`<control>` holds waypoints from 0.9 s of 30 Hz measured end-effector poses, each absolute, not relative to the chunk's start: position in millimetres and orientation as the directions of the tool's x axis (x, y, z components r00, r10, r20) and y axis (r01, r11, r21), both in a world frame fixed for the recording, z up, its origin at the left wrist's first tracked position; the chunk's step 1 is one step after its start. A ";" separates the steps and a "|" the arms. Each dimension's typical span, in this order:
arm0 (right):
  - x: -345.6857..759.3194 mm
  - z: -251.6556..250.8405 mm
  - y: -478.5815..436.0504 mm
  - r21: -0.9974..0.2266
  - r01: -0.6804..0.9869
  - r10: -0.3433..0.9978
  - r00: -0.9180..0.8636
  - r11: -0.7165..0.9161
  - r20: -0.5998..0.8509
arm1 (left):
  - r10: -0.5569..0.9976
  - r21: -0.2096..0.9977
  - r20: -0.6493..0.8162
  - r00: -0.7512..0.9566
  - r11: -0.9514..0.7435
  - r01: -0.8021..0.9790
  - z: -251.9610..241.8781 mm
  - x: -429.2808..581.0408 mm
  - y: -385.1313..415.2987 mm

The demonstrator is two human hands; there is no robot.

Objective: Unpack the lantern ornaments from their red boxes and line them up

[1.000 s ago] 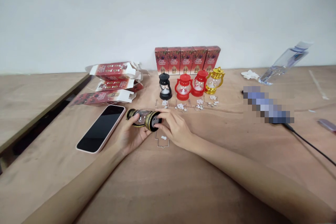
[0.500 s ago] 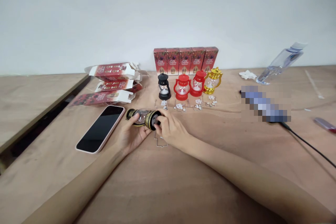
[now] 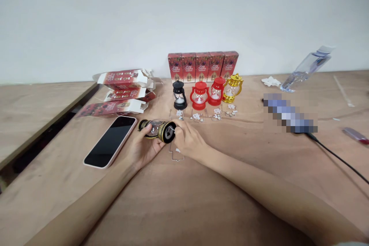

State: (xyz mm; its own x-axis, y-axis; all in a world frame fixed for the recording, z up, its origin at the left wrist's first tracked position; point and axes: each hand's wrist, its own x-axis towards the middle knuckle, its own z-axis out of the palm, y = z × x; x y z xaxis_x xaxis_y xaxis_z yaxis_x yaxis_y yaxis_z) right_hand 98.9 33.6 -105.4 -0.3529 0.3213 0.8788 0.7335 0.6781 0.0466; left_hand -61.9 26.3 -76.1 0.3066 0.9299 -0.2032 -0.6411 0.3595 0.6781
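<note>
In the head view, I take the held lantern as the centre of the clock. It lies sideways, the base towards three o'clock, and the left hand is clamped around it. The right hand has its fingers together at the base; what they pinch, I cannot tell. The phone limits the left hand just beside, after eight o'clock. Bare wood stretches at six o'clock, between the forearms. A bent wire lies before five. Opened boxes are around ten to eleven, and four upright lanterns around one to two, with standing boxes behind. The wooden desk has a dark gap at nine o'clock, and meets a pale wall at twelve.
</note>
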 end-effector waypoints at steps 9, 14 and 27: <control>107.6 -97.4 36.7 -0.027 0.700 0.331 -0.303 0.713 0.894 | 0.933 0.636 -0.214 0.289 0.357 -0.684 -73.6 -61.2 25.6; 117.5 -92.0 28.7 -0.053 0.629 0.343 -0.350 0.776 0.872 | 0.933 0.592 -0.247 0.264 0.360 -0.721 -71.3 -65.0 26.9; 120.5 -92.1 20.8 0.023 0.509 0.309 -0.557 0.860 0.771 | 0.931 0.614 -0.195 0.310 0.362 -0.701 -74.6 -66.1 23.8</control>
